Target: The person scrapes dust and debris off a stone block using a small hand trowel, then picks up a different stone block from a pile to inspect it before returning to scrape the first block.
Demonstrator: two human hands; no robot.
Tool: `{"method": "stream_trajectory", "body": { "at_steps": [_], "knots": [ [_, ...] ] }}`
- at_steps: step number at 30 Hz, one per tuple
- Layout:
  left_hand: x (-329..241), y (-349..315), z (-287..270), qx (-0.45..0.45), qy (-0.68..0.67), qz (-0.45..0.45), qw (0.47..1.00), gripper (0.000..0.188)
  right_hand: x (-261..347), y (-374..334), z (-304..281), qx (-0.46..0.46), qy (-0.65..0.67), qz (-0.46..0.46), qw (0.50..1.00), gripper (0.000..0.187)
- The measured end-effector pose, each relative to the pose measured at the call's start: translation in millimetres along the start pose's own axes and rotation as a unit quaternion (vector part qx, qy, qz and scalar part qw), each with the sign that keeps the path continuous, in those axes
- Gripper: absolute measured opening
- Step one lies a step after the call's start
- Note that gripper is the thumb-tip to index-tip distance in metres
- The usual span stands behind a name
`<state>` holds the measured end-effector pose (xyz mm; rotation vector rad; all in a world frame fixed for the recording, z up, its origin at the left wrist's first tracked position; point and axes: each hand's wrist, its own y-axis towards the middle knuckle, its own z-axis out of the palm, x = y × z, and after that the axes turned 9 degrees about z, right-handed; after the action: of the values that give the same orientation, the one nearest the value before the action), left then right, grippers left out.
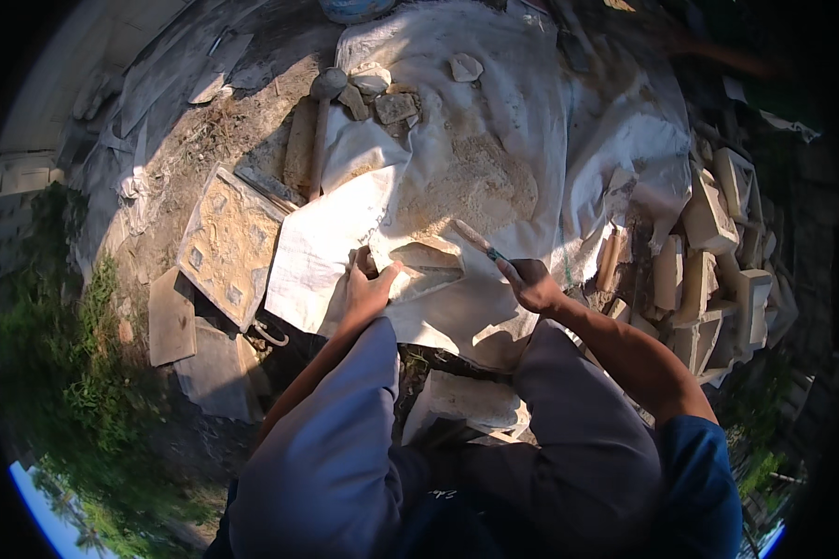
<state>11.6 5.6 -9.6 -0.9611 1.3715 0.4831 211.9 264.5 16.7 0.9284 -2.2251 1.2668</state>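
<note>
In front of my knees, a pale, angular hollow piece [426, 255], like a small cast or mould, rests on a white sheet [331, 238]. My left hand [371, 281] grips its left end between thumb and fingers. A slim hand tool [475, 235] with a pale, dusty end and a greenish band is in my right hand [533, 285], its fingers closed round the near part. The tool's far end points up and left, just beyond the piece's right corner. Whether it is a brush or a scraper, I cannot tell. Sandy powder [480, 191] lies heaped just beyond.
Several rough stones [396, 107] sit at the sheet's far left. A square, powder-crusted board [228, 244] leans at the left beside flat slabs [171, 321]. Many pale cast blocks [708, 219] are piled at the right. Another slab [466, 401] lies between my legs.
</note>
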Motion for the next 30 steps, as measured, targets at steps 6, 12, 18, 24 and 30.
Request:
{"method": "stream_trajectory", "body": {
  "at_steps": [6, 12, 18, 24, 30],
  "knots": [
    [-0.1, -4.3, 3.3, 0.028, 0.052, -0.013, 0.998, 0.053, -33.0, 7.5, 42.1, -0.057, -0.086, -0.123, 0.987, 0.056],
    [-56.3, -12.4, 11.0, -0.009, 0.185, -0.074, 0.980, 0.063, 5.9, 11.0, 4.3, 0.031, 0.029, 0.040, 0.998, 0.066],
    [-50.4, -14.2, 8.8, -0.010, 0.190, -0.084, 0.978, 0.072, 3.5, 26.0, 7.6, 0.082, -0.109, 0.050, 0.989, 0.064],
    [-27.1, -10.2, -0.1, -0.001, 0.181, -0.082, 0.980, 0.078, 3.5, 20.7, 17.5, 0.016, 0.030, -0.022, 0.999, 0.063],
    [-25.8, -9.5, -5.5, -0.017, 0.243, -0.118, 0.963, 0.078, 9.0, 25.8, 16.2, 0.024, -0.018, -0.003, 1.000, 0.058]
  ]
}}
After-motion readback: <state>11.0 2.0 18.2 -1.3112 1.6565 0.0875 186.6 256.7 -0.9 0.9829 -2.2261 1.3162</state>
